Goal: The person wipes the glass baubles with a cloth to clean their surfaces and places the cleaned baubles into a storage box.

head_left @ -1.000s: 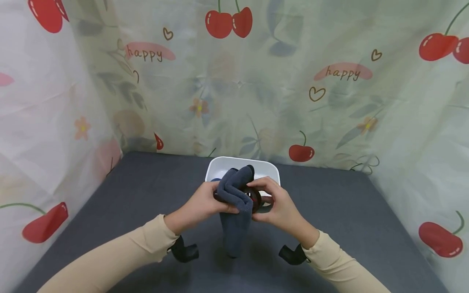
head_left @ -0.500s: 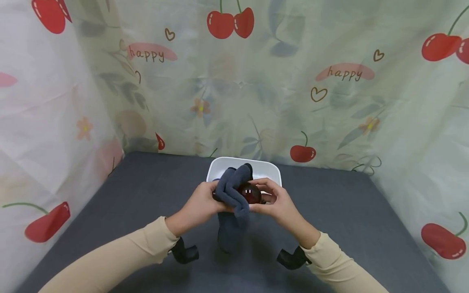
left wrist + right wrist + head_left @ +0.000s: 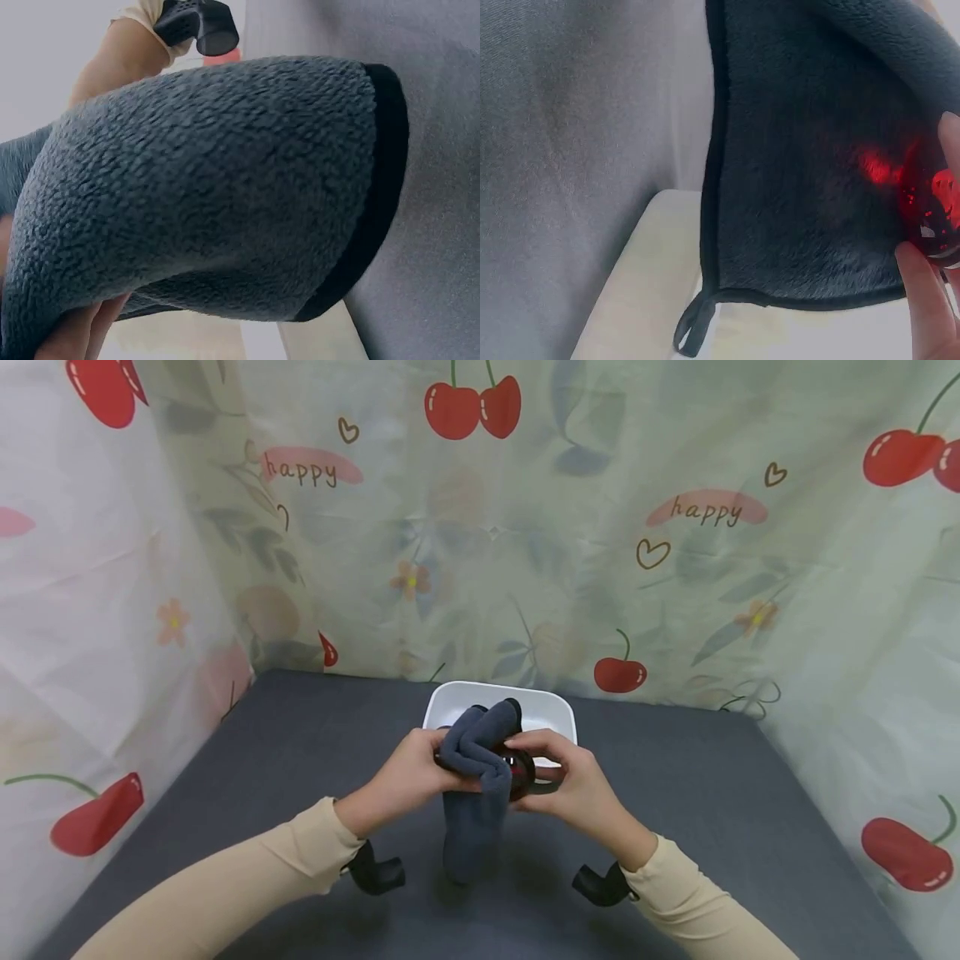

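My left hand [image 3: 408, 768] grips a folded grey-blue towel [image 3: 465, 839] with a dark edge band. Below the hand, part of the towel hangs down; in the left wrist view, its fleecy face [image 3: 210, 180] covers most of the scene. At the towel's right side, my right hand [image 3: 573, 777] holds a dark red, see-through, shiny ball-like object [image 3: 522, 775] between thumb and fingers. Towel folds hide the left part of this object. In the right wrist view, red light falls on the towel [image 3: 795, 165] beside the glassy red object [image 3: 922, 199]. Most left fingers are hidden.
Behind the hands stands a white rectangular tub [image 3: 551, 700] on the dark grey table [image 3: 337, 727]; the towel and hands block part of its inside. A patterned curtain [image 3: 480, 568] encloses the back and sides. Each wrist carries a black bracket [image 3: 378, 872].
Half a second ago more of the red object showed; now the towel covers more of its left side. The right hand's fingers have shifted on it. The left hand keeps its grip.
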Tool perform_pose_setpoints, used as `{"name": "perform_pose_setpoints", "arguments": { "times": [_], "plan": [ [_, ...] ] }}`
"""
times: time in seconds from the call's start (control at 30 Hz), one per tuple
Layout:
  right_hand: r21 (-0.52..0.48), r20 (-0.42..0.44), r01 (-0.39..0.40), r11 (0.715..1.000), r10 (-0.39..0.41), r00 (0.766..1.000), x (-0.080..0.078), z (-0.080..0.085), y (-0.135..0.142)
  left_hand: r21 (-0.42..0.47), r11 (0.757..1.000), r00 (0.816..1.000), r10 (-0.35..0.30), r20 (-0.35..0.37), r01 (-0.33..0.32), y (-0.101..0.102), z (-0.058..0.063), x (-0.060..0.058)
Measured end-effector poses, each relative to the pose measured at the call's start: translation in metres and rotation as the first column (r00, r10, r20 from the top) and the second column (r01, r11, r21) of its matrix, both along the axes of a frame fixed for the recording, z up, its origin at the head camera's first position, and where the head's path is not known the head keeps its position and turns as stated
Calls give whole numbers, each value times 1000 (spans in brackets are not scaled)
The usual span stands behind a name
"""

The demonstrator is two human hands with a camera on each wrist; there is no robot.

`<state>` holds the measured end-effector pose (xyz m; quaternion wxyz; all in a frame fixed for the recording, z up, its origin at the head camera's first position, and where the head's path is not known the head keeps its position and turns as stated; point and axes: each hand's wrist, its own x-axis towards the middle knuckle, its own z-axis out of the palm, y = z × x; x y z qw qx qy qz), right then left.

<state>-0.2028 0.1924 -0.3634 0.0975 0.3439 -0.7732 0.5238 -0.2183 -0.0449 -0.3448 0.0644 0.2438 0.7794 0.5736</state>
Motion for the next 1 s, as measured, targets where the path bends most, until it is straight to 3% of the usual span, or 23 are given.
{"name": "perform_pose_setpoints", "arguments": {
  "times": [0.13,0.4,0.53,0.67,0.83,1.0],
  "plan": [
    [-13,5,11,1000,-11,1000,-1,0,0,33,999,999,-1,41,0,-1,0,-1],
    [43,-94,98,994,-94,991,0,4,-2,158,987,991,-15,131,-6,2,0,1],
    [-1,-85,106,994,-105,991,0,2,-2,219,975,987,-77,144,44,2,-2,2],
    [-33,-97,103,994,-106,990,-1,1,-2,204,976,985,-107,137,78,1,-2,2],
    [96,-136,137,986,-124,983,-2,6,1,160,987,993,-47,106,30,2,-4,3],
    [219,-158,121,968,-87,984,-3,11,2,170,985,997,-4,82,-10,0,-7,2]
  ]
}}
